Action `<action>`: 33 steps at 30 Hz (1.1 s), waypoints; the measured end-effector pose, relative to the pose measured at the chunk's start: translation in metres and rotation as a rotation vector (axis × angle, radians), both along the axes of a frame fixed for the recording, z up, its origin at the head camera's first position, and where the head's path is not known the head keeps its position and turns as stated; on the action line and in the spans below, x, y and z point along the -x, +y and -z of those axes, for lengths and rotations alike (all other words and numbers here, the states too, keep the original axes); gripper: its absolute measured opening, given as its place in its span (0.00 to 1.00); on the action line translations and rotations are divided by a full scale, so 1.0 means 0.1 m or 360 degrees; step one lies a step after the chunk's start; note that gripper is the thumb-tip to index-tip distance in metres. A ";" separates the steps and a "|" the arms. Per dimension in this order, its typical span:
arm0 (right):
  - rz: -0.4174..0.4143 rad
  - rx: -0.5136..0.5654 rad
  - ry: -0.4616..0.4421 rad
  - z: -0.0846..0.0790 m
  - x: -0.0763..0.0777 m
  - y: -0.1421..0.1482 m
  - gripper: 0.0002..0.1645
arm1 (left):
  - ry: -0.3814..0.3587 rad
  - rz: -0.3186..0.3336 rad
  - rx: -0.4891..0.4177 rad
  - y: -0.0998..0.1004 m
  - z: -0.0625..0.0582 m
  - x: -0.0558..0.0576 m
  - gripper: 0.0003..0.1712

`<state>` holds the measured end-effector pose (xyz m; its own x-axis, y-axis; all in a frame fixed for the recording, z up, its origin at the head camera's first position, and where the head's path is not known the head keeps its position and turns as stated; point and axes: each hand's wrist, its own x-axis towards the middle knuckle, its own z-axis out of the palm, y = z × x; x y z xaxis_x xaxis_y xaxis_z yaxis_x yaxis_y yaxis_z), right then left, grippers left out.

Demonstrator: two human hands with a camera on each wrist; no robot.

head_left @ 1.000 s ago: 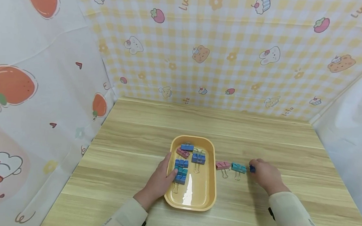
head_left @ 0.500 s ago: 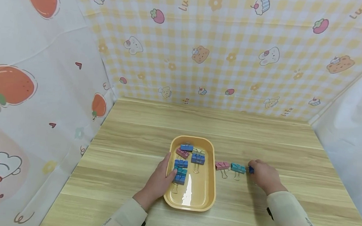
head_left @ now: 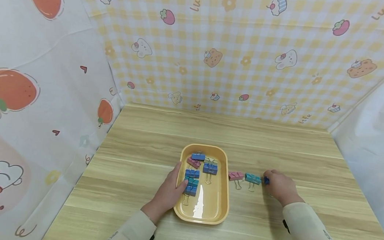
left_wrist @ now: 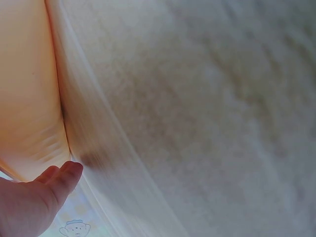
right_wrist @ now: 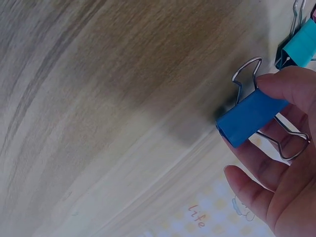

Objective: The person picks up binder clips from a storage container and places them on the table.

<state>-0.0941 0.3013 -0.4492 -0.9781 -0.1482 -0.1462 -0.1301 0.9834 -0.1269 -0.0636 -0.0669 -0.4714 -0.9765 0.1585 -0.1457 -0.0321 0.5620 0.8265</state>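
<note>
So the blue binder clip [right_wrist: 249, 117] is out on the right side of the table, pinched between the thumb and fingers of the right hand [head_left: 281, 187], its wire handles sticking out on opposite sides. Can't really tell if it's touching the wood. Just beside it sits a teal clip [head_left: 252, 178], then a pink clip [head_left: 236, 176] right by the tray wall, so they make a rough row. The yellow tray [head_left: 214, 204] has the left hand [head_left: 167, 193] gripping its left side, thumb over the rim, fingers along the outside. Inside there's a bunch more clips: several blue clips [head_left: 210, 168], a reddish clip [head_left: 193, 162], a pale yellow clip [head_left: 210, 160] and another teal one [head_left: 192, 181]. It's all on a wood-grain table [head_left: 151, 132], with a yellow checked cloth [head_left: 236, 34] behind.
</note>
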 end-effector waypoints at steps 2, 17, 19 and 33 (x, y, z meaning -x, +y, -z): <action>-0.0002 -0.0004 -0.0008 0.00 0.00 0.00 0.18 | 0.0003 -0.0002 -0.0002 0.00 0.00 0.00 0.39; -0.0034 -0.0032 0.0026 0.05 -0.01 0.00 0.18 | -0.0005 0.0000 0.0001 0.01 0.00 -0.01 0.39; -0.0037 -0.0038 0.0031 0.05 0.00 0.00 0.18 | -0.0006 -0.0002 -0.0002 0.01 0.00 0.00 0.39; -0.0057 -0.0082 0.0076 0.04 -0.03 -0.04 0.17 | -0.0005 -0.0007 -0.0009 0.01 -0.01 -0.01 0.39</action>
